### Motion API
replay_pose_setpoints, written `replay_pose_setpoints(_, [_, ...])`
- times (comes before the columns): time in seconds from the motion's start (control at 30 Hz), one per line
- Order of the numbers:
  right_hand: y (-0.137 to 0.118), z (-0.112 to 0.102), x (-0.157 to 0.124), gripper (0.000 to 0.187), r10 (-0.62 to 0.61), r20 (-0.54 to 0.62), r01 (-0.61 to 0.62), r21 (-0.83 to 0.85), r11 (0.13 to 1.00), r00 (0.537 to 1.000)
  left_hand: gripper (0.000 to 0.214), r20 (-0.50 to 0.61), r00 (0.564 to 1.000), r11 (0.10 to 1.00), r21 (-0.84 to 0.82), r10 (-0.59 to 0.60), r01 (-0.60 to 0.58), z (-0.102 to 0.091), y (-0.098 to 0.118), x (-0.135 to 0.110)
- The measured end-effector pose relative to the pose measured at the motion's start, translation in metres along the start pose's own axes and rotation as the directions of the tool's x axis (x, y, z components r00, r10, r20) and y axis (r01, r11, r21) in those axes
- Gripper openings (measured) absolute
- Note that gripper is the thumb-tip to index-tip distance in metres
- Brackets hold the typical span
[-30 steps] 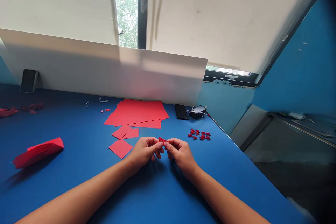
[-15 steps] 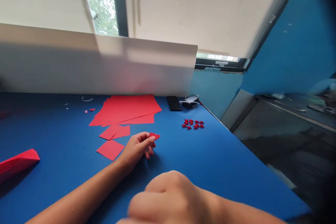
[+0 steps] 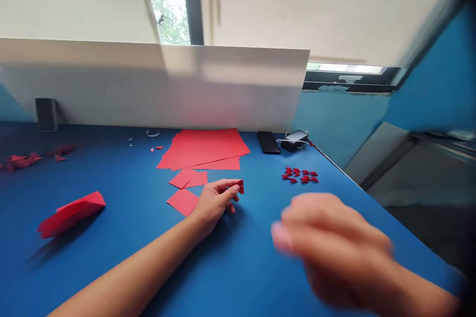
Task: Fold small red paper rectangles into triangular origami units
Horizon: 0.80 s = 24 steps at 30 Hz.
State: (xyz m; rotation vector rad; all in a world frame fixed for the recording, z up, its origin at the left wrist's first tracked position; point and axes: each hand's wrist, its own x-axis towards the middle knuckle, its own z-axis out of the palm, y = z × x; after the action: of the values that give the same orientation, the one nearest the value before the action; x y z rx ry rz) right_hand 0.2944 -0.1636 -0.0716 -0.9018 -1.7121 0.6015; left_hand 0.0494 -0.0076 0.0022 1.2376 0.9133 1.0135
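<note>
Between the thumb and fingers of my left hand is a small folded red paper piece, held just above the blue table. My right hand is in the near right, blurred by motion, its fingers curled in with the thumb against them. No object shows in it. Beside my left wrist lies a red paper square, and just behind it are two overlapping red paper pieces. To the right, several small folded red triangles form a loose group.
Larger red sheets are stacked by the white board. A black phone and a device with a white cable lie at the back right. At left are a folded red paper, red scraps and a dark upright object.
My right hand has moved to the right and farther out over the table. The red piece in my left hand has turned more upright. The view has swung left.
</note>
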Motion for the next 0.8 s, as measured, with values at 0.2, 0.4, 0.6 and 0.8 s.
replay_pose_setpoints(0.2, [0.010, 0.024, 0.215, 0.027, 0.327, 0.060, -0.330, 0.042, 0.943, 0.943, 0.052, -0.040, 0.996, 0.997, -0.036, -0.074, 0.072, -0.001, 0.000, 0.013])
replay_pose_setpoints(0.4, [0.044, 0.039, 0.213, 0.031, 0.466, 0.236, -0.516, 0.234, 0.824, 0.852, 0.053, -0.065, 0.997, 0.999, -0.036, -0.034, 0.032, 0.001, 0.005, 0.056])
replay_pose_setpoints(0.6, [0.052, 0.041, 0.223, 0.031, 0.561, 0.153, -0.581, 0.266, 0.770, 0.814, 0.036, -0.016, 0.997, 0.997, 0.009, -0.072, 0.072, 0.003, -0.003, 0.085])
replay_pose_setpoints(0.8, [0.057, 0.040, 0.219, 0.029, 0.605, 0.207, -0.639, 0.214, 0.739, 0.769, 0.025, -0.007, 0.998, 0.997, 0.028, -0.068, 0.068, -0.002, -0.004, 0.087])
